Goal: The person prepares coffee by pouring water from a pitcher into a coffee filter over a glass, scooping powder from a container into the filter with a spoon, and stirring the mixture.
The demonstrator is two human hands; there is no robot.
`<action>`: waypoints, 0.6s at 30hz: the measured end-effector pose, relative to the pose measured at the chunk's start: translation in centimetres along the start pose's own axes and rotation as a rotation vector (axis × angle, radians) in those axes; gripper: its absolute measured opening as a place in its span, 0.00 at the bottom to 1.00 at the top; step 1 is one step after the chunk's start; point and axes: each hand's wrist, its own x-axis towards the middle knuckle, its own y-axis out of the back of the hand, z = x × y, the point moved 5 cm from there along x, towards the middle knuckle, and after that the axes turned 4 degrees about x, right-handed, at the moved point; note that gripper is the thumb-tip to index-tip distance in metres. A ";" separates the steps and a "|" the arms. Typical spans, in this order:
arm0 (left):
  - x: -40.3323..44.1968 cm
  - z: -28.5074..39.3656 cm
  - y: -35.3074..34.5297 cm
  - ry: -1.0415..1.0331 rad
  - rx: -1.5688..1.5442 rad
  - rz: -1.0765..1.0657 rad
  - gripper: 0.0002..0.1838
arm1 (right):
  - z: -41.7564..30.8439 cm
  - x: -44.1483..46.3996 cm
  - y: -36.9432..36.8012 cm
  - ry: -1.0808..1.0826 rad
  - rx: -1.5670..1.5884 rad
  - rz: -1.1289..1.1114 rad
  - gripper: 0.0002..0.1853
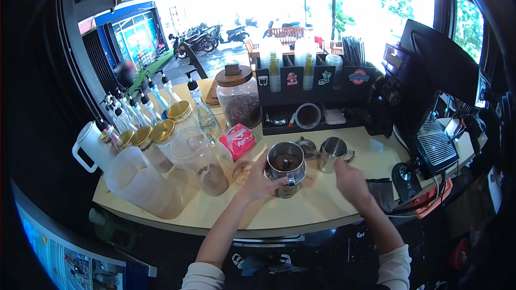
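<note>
My left hand (259, 182) is closed around the side of a steel coffee drip filter (286, 171), its thumb near the small handle. The filter stands on a glass (288, 190), with dark liquid or grounds inside. My right hand (353, 182) is slightly blurred, its fingers curled in front of a steel pitcher (331, 153). The pitcher's handle shows bare beyond the fingers. Whatever the right fingers hold, if anything, is hidden. Behind the filter lies a small metal lid (306, 146). A red and white packet (236, 142) rests to the left.
Clear plastic jug (192, 147), frosted pitcher (134, 180), gold-lidded jars (163, 131) and pump bottles crowd the left. A wooden-lidded jar (238, 99) and black cup organizer (322, 91) stand behind. An espresso machine (436, 137) and black scale or grinder base (407, 180) are right.
</note>
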 end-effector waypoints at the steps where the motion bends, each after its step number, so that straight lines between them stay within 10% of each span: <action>1: 0.0 0.1 0.0 -0.008 -0.006 -0.002 0.45 | -0.6 0.4 2.7 0.034 0.117 0.128 0.05; 7: 0.0 0.1 0.0 0.064 0.089 -0.040 0.45 | -6.0 3.4 10.8 0.309 0.425 0.347 0.04; 18: 0.2 0.3 0.0 0.038 0.049 -0.055 0.45 | -10.2 7.5 9.7 0.476 0.702 0.037 0.06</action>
